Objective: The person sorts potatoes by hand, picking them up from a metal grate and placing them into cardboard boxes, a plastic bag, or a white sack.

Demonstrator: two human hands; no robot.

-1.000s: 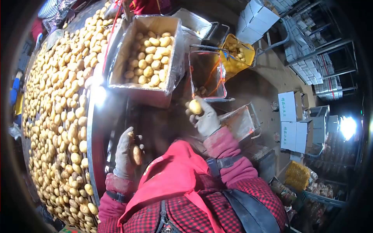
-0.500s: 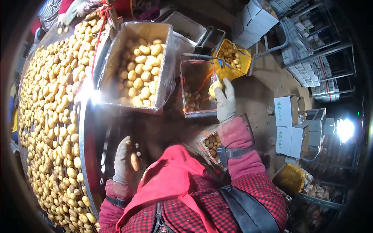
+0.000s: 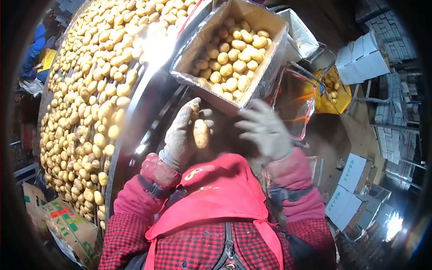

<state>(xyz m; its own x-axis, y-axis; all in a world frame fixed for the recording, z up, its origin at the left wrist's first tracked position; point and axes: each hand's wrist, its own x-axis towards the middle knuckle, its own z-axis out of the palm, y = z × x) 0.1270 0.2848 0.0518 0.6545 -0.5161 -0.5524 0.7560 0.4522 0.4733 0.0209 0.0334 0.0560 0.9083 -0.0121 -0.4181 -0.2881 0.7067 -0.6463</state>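
Note:
My left hand [image 3: 183, 130], in a pale work glove, is curled around a potato [image 3: 201, 134] between the sorting table and my chest. A smaller potato piece shows near its fingertips. My right hand [image 3: 265, 129], also gloved and blurred by motion, has its fingers spread and holds nothing, just below the near corner of a lined cardboard box [image 3: 193, 80]. Many potatoes [image 3: 234, 54] lie in that box. Loose potatoes [image 3: 90, 90] cover the table on the left.
The table's metal edge [image 3: 118, 168] curves along my left. Beyond my right hand are a red-edged bag [image 3: 294, 105] and a yellow bag [image 3: 344, 96] of potatoes. White boxes [image 3: 344, 204] stand at right. A person in blue [image 3: 31, 56] is at far left.
The view has turned, shifting the scene rightward. My right hand has left the bags, and the potato it held is gone from it. My left hand has risen, still with a potato.

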